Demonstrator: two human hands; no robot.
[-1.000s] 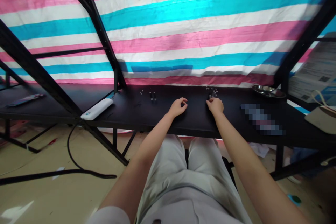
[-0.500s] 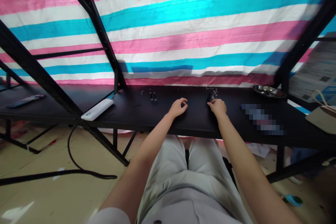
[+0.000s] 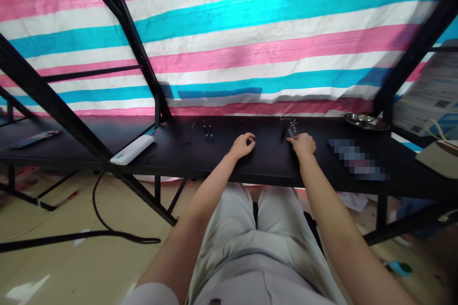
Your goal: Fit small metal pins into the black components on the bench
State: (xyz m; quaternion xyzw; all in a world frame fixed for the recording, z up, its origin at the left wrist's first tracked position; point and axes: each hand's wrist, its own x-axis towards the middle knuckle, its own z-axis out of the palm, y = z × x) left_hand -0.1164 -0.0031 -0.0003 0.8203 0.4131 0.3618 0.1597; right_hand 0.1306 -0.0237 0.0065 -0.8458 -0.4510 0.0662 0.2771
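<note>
Right hand [image 3: 304, 145]: 1 o'clock, fingertips narrowed at the cluster's near edge; can't tell if we're gripping a piece.
Small grey pieces [image 3: 292, 128]: just past 12, bunched, probably for short fingertip reach.
Left hand [image 3: 244, 146]: 12, half-curled, thumb gap showing, nothing seen inside; likely parked to leave us room.
Dark pair [image 3: 205, 131]: 11, set well apart, presumably to stay separate.
</note>
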